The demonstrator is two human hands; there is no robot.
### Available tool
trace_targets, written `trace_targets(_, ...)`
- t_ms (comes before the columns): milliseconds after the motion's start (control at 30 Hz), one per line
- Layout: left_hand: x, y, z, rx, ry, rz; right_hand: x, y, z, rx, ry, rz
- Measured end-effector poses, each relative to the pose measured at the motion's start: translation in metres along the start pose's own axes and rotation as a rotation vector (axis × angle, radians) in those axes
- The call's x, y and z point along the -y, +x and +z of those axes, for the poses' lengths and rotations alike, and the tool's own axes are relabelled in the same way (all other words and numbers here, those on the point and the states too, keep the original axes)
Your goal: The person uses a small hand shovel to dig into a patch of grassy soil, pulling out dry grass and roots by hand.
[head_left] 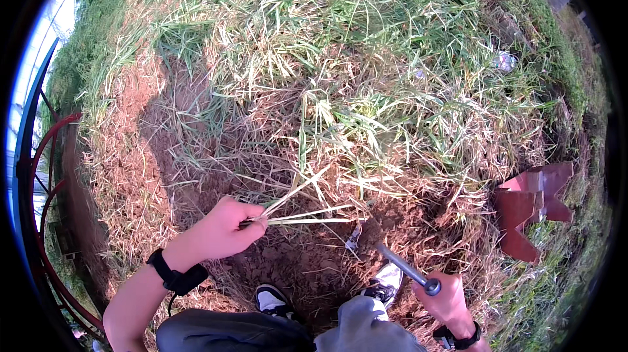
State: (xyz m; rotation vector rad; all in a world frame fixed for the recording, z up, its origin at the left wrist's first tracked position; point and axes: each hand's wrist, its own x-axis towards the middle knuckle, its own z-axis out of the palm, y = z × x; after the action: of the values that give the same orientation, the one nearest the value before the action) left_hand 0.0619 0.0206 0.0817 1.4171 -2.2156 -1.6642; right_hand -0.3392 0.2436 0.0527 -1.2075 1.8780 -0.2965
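A person's left hand (230, 224) grips grass stalks (313, 219) in clenched fingers over brown soil (288, 267); the right hand (446, 300) clasps a gray metal tool (407, 269) angled toward them. 2 shoes (271, 300) stand below, a jagged red metal piece (511, 218) at right.

L hand (230, 228) closed on bunch of grass stems (307, 219), R hand (449, 298) gripping grey rod-like tool (404, 266), angled over bare soil (278, 264), red-brown notched metal pc. (520, 209) at R amid grass (549, 280), sneakers (273, 300) below, blk band (178, 277) on ea. wrist.
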Motion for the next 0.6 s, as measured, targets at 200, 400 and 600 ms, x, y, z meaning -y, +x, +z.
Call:
trace_targets(200, -0.021, 0.057, -0.044, -0.277, -0.139, 0.042, 0.001, 0.01, 0.011, -0.006, 0.013, -0.018)
trace_targets(400, -0.019, 0.096, -0.052, -0.427, -0.255, 0.102, -0.001, 0.008, 0.009, -0.07, 0.063, 0.027)
trace_targets(600, -0.006, 0.071, -0.014, -0.589, 0.623, 0.098, -0.02, -0.009, 0.002, -0.14, 0.091, 0.128)
